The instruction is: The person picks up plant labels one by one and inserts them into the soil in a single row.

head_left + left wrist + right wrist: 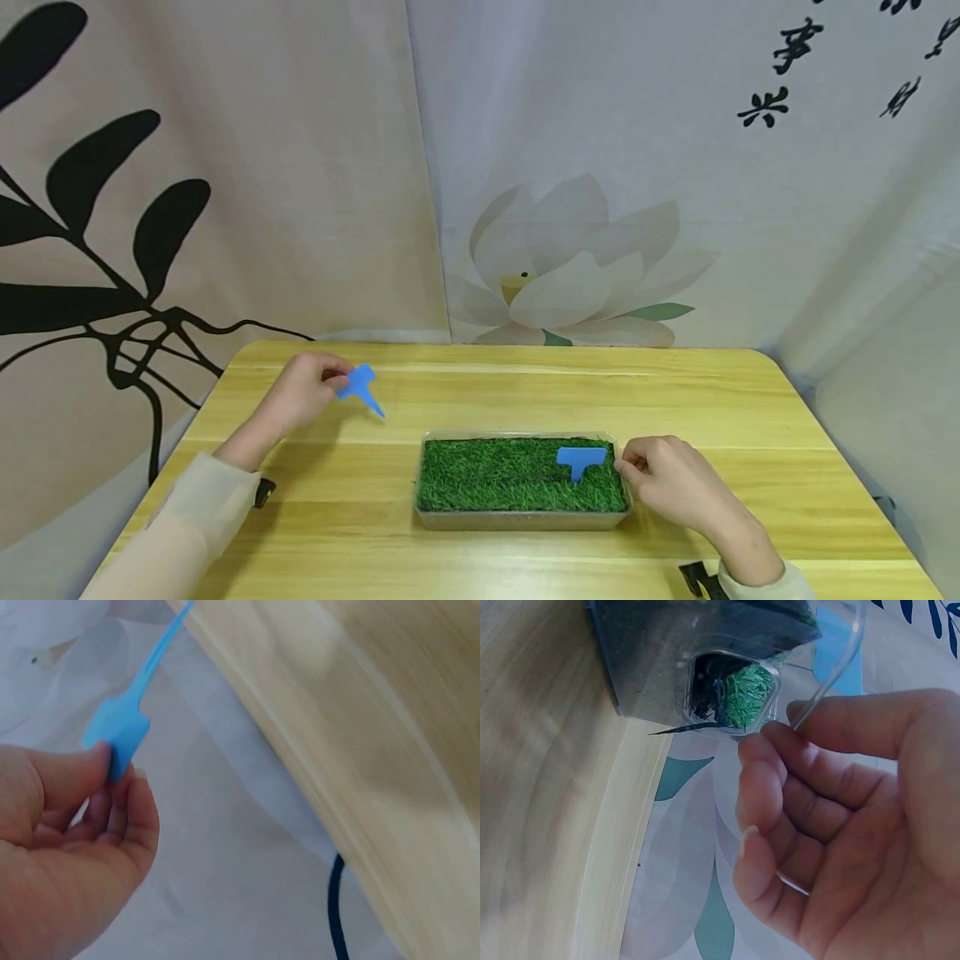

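Note:
Between thumb and fingers my left hand (306, 390) pinches a blue T-shaped plant label (360, 383), held over the table's left side with its pointed stem down to the right. The left wrist view shows the same label (120, 727) gripped by its wide head. A clear plastic tray (517, 522) filled with green artificial grass (495, 475) sits right of it. Upright in the grass, near the right end, stands a second blue plant label (581, 457). My right hand (671, 483) pinches the tray's right rim (832, 682) between thumb and forefinger.
The wooden table (300, 533) has rounded back corners. Behind it hangs a printed curtain (315, 167) with dark leaves, a lotus and black characters. Black straps (264, 492) show at both wrists.

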{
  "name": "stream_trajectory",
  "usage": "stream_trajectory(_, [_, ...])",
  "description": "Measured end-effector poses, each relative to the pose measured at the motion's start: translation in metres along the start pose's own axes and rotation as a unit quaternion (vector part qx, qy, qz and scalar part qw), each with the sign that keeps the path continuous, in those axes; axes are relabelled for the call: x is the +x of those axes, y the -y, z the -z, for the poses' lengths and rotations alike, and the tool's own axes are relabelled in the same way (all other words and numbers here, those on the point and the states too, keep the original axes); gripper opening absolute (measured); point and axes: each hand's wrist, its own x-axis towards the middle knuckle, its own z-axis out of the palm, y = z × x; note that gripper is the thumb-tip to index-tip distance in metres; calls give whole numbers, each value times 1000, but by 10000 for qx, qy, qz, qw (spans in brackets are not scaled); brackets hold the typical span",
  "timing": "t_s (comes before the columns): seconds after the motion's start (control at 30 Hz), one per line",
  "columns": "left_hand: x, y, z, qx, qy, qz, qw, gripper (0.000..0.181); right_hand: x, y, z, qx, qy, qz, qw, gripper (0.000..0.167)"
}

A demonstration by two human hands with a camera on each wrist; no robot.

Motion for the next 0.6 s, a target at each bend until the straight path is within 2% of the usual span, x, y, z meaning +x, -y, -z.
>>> stream_trajectory(0.33, [-13, -18, -5, -104, -1106, -311, 9933, 17, 1, 0, 0, 20, -21, -9, 10000, 25])
stream_trajectory(0.6, [-21, -35, -15, -316, -1596, -665, 9844, 13, 0, -1, 0, 53, 50, -53, 10000, 24])
